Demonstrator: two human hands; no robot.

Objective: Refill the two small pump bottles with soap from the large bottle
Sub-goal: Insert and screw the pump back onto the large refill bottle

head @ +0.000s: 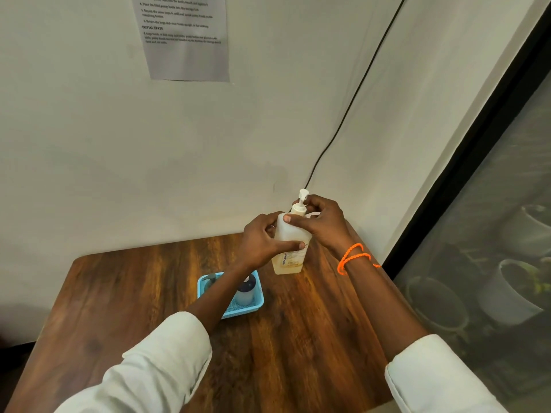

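Here my left hand [264, 238] clamps the large soap bottle [290, 248] steady on the desk [313, 323] while my right hand [320, 222] pinches its pump collar [299, 208] to unscrew it.

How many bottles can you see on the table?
2. The large bottle stands near the table's back edge, held by both hands. A small bottle sits in the blue basket. An arm crosses the basket, so another may be hidden.

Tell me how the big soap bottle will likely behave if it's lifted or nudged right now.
The big bottle is tall and narrow with a pump on top, so a sideways nudge could tip it. It looks partly full of yellowish liquid, so probably fairly heavy, with weight that shifts. Its smooth plastic may be slippery; the left hand steadying the body while the right hand works the neck seems wise.
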